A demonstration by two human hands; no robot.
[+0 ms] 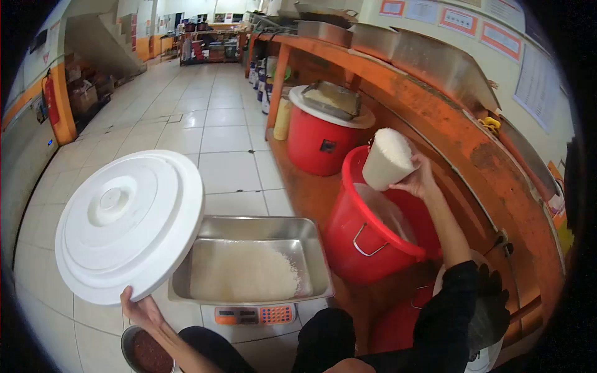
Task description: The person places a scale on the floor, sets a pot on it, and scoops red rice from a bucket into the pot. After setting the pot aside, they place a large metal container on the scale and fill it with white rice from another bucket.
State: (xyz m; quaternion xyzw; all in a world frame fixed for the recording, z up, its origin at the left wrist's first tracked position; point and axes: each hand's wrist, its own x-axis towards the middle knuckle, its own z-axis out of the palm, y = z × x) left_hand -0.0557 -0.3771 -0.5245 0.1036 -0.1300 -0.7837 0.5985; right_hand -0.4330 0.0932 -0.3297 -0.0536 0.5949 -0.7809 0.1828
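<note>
My left hand (142, 306) grips the lower rim of a large white round lid (134, 217), which is tilted up over the floor at the left. In my right hand (418, 179) is a whitish measuring cup (380, 166), heaped with white rice (393, 146). The cup is held over an open red bucket (357, 242), with pale grain visible inside it. Between my hands a rectangular steel pan (261, 225) holds a layer of rice (239, 270). The pan rests on a digital scale (255, 314) with an orange keypad.
A second red bucket (314, 140) with a white lid stands behind, a metal tray on top. An orange wooden shelf (398, 68) runs along the right, bearing steel pans (435, 59). A bowl of reddish-brown grain (148, 353) sits at lower left. Another red bucket (393, 326) is beside my right arm.
</note>
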